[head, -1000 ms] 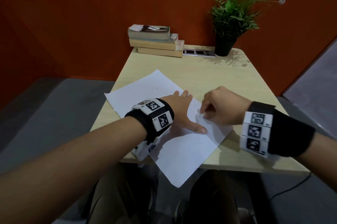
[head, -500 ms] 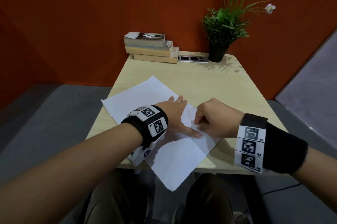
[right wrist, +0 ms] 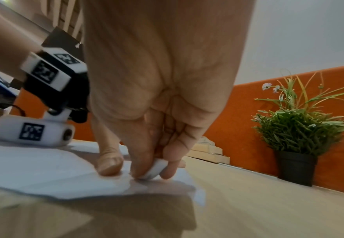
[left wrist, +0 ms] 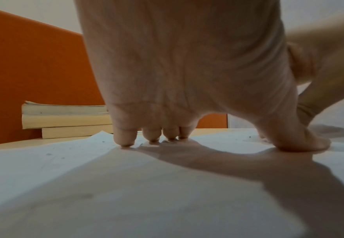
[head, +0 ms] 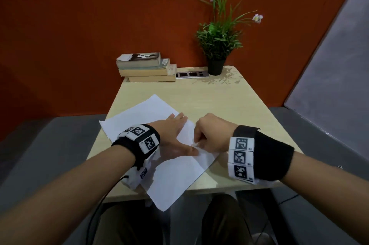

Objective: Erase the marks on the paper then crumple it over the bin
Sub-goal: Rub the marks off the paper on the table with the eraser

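A white sheet of paper [head: 147, 117] lies askew on the light wooden table [head: 229, 101], its near corner hanging over the front edge. My left hand [head: 173, 131] presses flat on the paper, fingers straight and thumb spread; its fingertips [left wrist: 126, 140] and thumb bear on the sheet [left wrist: 126, 185]. My right hand [head: 211, 135] pinches a small white eraser [right wrist: 154, 169] between thumb and fingers, its tip on the paper [right wrist: 45, 173] close to my left thumb. A few small dark specks show on the sheet in the left wrist view. No bin is in view.
A stack of three books [head: 145, 67] stands at the table's back left. A potted green plant [head: 217, 45] stands at the back right, with a socket strip [head: 191, 74] between them. An orange wall panel runs behind the table. My knees sit under the front edge.
My right hand with the eraser has shifted left, closer to my left thumb. My left hand stays pressed on the paper. The head camera has tilted, so the scene sits lower.
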`<action>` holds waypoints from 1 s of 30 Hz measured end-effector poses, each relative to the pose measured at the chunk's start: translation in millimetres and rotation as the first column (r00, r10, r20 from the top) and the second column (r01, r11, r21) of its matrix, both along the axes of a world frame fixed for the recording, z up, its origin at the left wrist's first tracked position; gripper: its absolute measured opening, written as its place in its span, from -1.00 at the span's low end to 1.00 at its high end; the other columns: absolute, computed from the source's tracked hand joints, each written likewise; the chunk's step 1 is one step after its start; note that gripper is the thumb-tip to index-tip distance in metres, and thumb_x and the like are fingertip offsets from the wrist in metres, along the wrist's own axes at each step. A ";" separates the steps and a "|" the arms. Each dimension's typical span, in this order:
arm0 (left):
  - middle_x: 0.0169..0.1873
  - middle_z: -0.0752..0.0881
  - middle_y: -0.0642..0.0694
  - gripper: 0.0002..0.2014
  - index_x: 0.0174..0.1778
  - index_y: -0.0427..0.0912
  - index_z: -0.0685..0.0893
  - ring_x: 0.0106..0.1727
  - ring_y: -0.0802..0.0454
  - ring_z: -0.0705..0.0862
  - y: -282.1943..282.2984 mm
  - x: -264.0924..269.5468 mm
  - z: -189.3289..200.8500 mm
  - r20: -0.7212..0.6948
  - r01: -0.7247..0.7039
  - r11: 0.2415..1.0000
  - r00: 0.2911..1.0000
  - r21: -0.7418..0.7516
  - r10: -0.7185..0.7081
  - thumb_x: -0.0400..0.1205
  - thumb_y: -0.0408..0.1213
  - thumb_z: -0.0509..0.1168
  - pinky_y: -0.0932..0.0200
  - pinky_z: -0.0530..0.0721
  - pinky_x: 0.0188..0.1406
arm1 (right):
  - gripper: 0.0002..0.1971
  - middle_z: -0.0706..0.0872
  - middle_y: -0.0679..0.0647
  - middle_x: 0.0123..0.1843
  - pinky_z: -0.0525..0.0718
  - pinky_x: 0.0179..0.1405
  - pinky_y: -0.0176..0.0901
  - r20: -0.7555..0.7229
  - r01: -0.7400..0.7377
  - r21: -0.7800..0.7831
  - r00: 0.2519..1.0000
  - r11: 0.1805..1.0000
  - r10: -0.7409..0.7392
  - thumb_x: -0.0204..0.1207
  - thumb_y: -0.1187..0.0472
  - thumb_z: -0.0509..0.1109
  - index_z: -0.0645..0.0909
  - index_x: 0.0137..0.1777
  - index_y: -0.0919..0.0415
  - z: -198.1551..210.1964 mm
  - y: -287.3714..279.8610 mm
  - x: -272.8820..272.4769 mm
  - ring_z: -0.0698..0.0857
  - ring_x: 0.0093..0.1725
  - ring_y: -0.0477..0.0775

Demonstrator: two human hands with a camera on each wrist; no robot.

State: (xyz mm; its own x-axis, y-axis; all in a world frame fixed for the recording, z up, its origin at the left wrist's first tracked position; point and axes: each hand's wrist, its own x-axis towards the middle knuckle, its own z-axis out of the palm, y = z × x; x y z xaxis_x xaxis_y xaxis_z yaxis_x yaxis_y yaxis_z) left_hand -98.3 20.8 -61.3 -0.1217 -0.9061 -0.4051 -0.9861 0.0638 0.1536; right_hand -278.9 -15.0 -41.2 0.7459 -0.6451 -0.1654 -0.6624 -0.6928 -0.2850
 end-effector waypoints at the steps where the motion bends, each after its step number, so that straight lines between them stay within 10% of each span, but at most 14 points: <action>1: 0.77 -0.26 0.03 0.40 0.78 -0.09 -0.25 0.77 -0.03 -0.22 0.0 0.4 -0.4 0.005 -0.001 1.000 1.000 0.004 0.001 0.25 0.68 0.24 -0.13 0.05 0.73 | -0.87 0.82 0.01 -0.18 0.82 -0.11 0.01 -0.007 -0.016 0.006 1.000 1.000 0.017 0.44 0.10 0.56 0.84 -0.12 0.15 0.3 2.6 -3.3 0.78 -0.19 0.04; 30: 0.74 -0.31 0.13 0.42 0.76 0.04 -0.30 0.75 0.08 -0.28 -1.3 2.8 -4.3 -0.006 -0.035 0.999 0.999 0.028 0.035 0.16 0.70 0.23 -0.12 0.03 0.73 | -0.90 0.79 0.08 -0.09 0.83 -0.03 0.08 0.036 0.075 -0.063 0.997 0.995 -0.073 0.45 0.19 0.49 0.81 -0.11 0.16 3.6 -38.6 26.1 0.79 -0.11 0.17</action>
State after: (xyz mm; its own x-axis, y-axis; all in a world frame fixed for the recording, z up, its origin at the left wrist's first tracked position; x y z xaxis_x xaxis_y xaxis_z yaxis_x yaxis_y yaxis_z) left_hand -95.5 19.6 -65.6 -0.0926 -0.8984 -0.4293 -0.9866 0.0246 0.1612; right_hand -252.8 -53.5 -37.6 0.7000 -0.7075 -0.0977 -0.7035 -0.6594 -0.2650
